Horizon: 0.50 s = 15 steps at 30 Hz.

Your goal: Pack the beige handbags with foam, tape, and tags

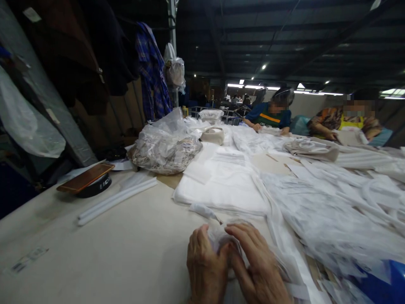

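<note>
At the table's near edge, my left hand (205, 264) and my right hand (257, 261) are close together with fingers curled around a soft white bundle (217, 234). It looks like folded or rolled white cloth, with most of it hidden by my fingers. My thumbs nearly meet on its near side. Just beyond the hands lies a small white strip with a dark tip (204, 211). Behind that rests a flat stack of folded white fabric (221, 185).
A phone (87, 177) lies on a black round object (96, 187) at left, near white rods (117, 200). A clear plastic bag (166, 147) stands beyond. Loose plastic sleeves (329, 219) cover the right side. Two co-workers (268, 114) handle fabric at the far side.
</note>
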Tool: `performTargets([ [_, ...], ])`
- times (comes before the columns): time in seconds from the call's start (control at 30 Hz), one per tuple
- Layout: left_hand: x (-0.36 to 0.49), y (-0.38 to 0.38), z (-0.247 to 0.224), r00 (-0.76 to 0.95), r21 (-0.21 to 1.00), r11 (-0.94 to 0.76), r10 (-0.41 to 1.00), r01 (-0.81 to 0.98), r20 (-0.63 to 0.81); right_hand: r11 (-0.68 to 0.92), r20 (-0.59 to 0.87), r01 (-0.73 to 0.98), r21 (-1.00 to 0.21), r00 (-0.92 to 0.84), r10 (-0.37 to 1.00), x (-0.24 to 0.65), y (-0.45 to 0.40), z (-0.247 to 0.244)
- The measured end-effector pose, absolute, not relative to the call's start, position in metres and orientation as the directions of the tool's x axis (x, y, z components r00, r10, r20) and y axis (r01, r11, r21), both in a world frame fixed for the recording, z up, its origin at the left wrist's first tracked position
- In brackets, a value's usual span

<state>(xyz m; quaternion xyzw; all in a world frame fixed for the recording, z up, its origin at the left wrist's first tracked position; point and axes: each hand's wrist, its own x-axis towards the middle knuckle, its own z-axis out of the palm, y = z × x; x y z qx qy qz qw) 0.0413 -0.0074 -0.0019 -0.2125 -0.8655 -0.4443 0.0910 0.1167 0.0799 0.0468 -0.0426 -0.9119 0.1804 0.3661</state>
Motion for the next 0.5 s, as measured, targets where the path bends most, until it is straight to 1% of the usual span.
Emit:
performTargets([
  [0.03,0.04,-0.009,-0.001,-0.91,0.783,0.475,0.298,0.403,0.287,0.932,0.627,-0.045,-0.359,-0.751,0.206,0.108,0.082,0.05],
  [0.1,0.039,-0.013,0.003,-0.926,0.878,0.383,0.347,0.286,0.15,0.924,0.617,-0.011,-0.381,-0.748,0.246,0.093,0.082,0.045],
  [0.17,0.038,-0.019,0.008,-0.907,0.941,0.289,0.419,0.178,0.043,0.911,0.622,-0.009,-0.413,-0.733,0.275,0.084,0.079,0.034],
  [0.23,0.037,-0.024,0.011,-0.861,0.975,0.196,0.508,0.103,-0.011,0.894,0.615,-0.038,-0.447,-0.739,0.276,0.082,0.079,0.023],
  [0.3,0.037,-0.029,0.009,-0.81,0.986,0.154,0.584,0.061,-0.041,0.866,0.595,-0.073,-0.495,-0.754,0.277,0.083,0.081,0.016],
  [0.37,0.039,-0.034,0.001,-0.803,0.978,0.186,0.595,0.091,-0.038,0.834,0.572,-0.103,-0.543,-0.772,0.277,0.086,0.085,0.015],
  [0.4,0.041,-0.036,-0.005,-0.82,0.963,0.226,0.572,0.147,-0.009,0.817,0.551,-0.108,-0.566,-0.787,0.277,0.087,0.086,0.016],
  [0.43,0.043,-0.039,-0.011,-0.841,0.931,0.282,0.538,0.231,0.046,0.803,0.528,-0.107,-0.587,-0.802,0.279,0.087,0.088,0.018],
  [0.47,0.046,-0.042,-0.018,-0.851,0.875,0.347,0.51,0.337,0.126,0.791,0.501,-0.094,-0.605,-0.817,0.286,0.088,0.089,0.019],
  [0.5,0.048,-0.046,-0.024,-0.839,0.79,0.413,0.497,0.453,0.22,0.783,0.478,-0.078,-0.617,-0.827,0.295,0.088,0.089,0.02],
])
